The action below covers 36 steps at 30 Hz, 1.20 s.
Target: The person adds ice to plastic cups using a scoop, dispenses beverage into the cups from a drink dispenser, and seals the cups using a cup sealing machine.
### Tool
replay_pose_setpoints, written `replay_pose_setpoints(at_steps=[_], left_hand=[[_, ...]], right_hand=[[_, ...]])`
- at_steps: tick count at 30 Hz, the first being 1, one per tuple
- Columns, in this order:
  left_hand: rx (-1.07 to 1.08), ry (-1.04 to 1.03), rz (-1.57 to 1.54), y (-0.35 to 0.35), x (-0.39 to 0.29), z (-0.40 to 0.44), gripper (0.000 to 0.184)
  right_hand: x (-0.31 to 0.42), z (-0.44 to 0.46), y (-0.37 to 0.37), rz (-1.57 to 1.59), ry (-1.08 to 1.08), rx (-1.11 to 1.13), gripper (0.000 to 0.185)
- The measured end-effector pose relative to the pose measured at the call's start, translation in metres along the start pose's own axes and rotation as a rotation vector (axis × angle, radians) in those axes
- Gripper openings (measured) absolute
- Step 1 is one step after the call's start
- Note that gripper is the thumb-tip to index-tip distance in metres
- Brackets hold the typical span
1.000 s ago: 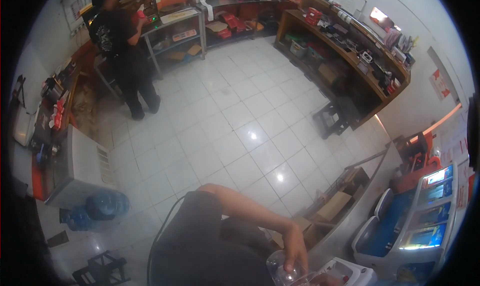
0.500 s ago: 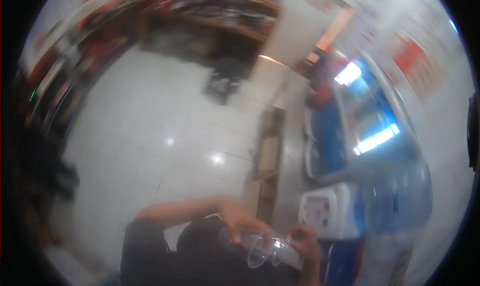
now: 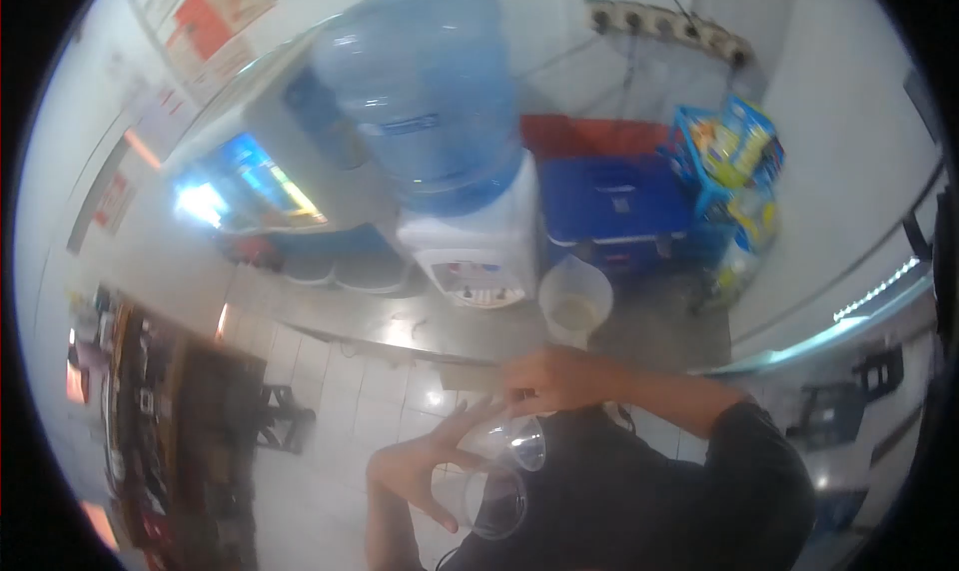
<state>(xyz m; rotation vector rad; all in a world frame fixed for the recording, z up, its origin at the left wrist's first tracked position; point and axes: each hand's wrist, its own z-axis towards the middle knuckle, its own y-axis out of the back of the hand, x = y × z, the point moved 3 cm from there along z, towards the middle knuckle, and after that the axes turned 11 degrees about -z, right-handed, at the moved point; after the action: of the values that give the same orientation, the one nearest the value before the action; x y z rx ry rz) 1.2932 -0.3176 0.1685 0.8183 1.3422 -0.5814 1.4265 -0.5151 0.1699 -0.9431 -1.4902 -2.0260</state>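
Left hand (image 3: 408, 474) and right hand (image 3: 549, 376) are close together, low by a dark shirt (image 3: 659, 496). The left opens in a wide C — thumb low, fingers stretched toward the right — and holds a bigger clear cup (image 3: 499, 501). The right bends down, fingers curled, near a smaller clear cup (image 3: 526, 443) (can't tell if it grips it). A loose hold could drop a cup; a hard squeeze could bend one. Just past the right, a jug (image 3: 576, 296) could tip if bumped.

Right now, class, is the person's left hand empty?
No, the left hand is curved around a clear cup.
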Motion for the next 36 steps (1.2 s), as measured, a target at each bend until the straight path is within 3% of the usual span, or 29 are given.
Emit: replay_pose_setpoints(at_steps=[2,4,10,12,14,16,19,22,28,30,32,36], left_hand=[[0.087,-0.056,-0.156,0.014,0.000,0.008,0.093],[0.180,-0.023,-0.230,0.022,0.010,0.017,0.094],[0.297,-0.091,-0.337,0.007,0.036,0.035,0.101],[0.332,-0.049,-0.446,0.001,0.043,0.029,0.105],[0.282,-0.031,-0.501,-0.005,0.046,0.022,0.102],[0.224,-0.169,-0.467,-0.010,0.045,0.017,0.100],[0.208,-0.157,-0.443,-0.013,0.041,0.013,0.096],[0.171,-0.201,-0.431,-0.015,0.044,0.010,0.095],[0.146,-0.270,-0.425,-0.015,0.038,0.016,0.095],[0.166,-0.291,-0.373,-0.015,0.039,0.016,0.094],[0.178,-0.237,-0.367,-0.013,0.041,0.013,0.090],[0.140,-0.265,-0.454,-0.014,0.047,0.015,0.089]], right_hand=[[0.003,-0.002,0.000,-0.141,0.124,-0.092,0.030],[0.003,-0.008,0.006,-0.179,0.076,-0.106,0.032],[-0.017,-0.032,-0.001,-0.010,0.028,-0.017,0.033],[-0.019,-0.030,-0.008,0.033,-0.017,0.106,0.034],[-0.021,-0.026,-0.008,0.044,-0.021,0.169,0.036],[-0.027,-0.017,-0.016,0.064,0.005,0.254,0.038],[-0.035,-0.011,-0.025,0.115,0.063,0.237,0.037],[-0.033,0.001,-0.012,0.049,0.083,0.338,0.034],[-0.037,0.007,-0.019,0.205,0.105,0.433,0.026],[-0.039,0.006,-0.018,0.289,0.110,0.445,0.022],[-0.038,0.006,-0.017,0.236,0.196,0.299,0.030],[-0.031,-0.002,-0.010,0.209,0.080,0.264,0.027]])
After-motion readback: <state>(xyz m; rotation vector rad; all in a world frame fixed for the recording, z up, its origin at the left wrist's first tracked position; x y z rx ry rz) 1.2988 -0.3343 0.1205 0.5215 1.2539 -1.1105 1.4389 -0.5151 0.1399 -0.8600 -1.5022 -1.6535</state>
